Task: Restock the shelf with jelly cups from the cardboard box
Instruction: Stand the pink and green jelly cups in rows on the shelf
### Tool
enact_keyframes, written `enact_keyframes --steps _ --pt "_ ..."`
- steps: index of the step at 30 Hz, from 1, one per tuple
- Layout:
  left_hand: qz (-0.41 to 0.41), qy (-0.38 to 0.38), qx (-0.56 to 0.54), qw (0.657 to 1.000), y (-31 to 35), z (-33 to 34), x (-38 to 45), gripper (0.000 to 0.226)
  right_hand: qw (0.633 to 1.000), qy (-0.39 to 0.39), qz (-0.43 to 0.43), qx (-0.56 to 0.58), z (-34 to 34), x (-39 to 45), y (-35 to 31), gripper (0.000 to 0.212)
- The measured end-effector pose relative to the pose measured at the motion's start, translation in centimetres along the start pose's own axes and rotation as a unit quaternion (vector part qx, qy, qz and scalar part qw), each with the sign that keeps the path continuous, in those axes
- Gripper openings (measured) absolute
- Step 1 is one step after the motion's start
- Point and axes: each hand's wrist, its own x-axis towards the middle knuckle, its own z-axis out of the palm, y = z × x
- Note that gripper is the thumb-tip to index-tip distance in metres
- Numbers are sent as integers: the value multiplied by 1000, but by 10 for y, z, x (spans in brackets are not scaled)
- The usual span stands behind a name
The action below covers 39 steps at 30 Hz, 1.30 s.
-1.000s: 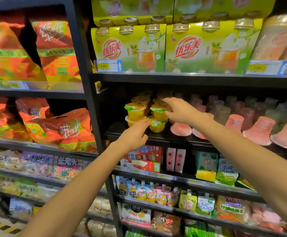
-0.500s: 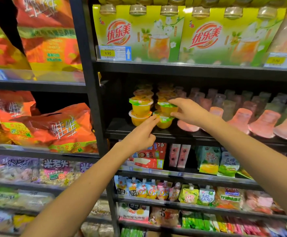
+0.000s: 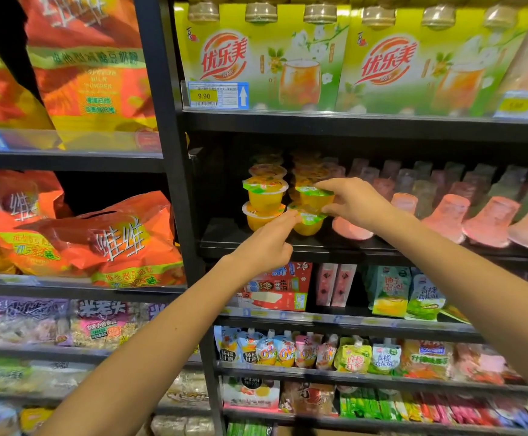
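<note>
Right hand (image 3: 355,201) pinching the upper jelly cup (image 3: 314,198) on the black shelf (image 3: 256,245), left hand (image 3: 267,243) fingertips touching the lower jelly cup (image 3: 308,223) beneath it, a second stack (image 3: 264,201) just left, pink cups (image 3: 445,217) right

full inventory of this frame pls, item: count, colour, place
jelly cups: two front stacks of two, more behind, yellow with green lids, middle shelf left end
pink cups: about five in front, upside down, same shelf right
shelf: one, black, centre
drink packs: two, yellow-green, shelf above
price tag: one, blue and yellow, reads 9.90
snack bags: several, orange, left bay
pouches: a row, mixed colours, lower shelf
left hand: fingertips at lower right-stack cup
right hand: pinching upper right-stack cup
</note>
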Motion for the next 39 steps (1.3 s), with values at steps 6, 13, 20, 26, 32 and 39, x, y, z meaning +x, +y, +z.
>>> enact_keyframes --steps 6,13,20,26,32,39 --pt "0 5 -5 1000 1 0 -2 68 1000 5 -8 -17 -1 -2 -7 59" --pt "-13 -5 6 1000 2 -2 -1 69 999 8 -25 -38 1 0 -15 61" --pt "-20 -15 17 1000 8 -5 -3 69 999 9 -14 -40 6 0 -13 62" --pt "-13 -20 43 999 11 -10 -1 68 999 6 -10 -36 7 -2 -14 61" --pt "-9 -44 88 995 14 -19 1 68 999 -18 -11 -45 3 -4 -15 58" --pt "-25 -49 115 992 27 -25 -1 70 999 -10 -33 -31 -4 -9 -20 64"
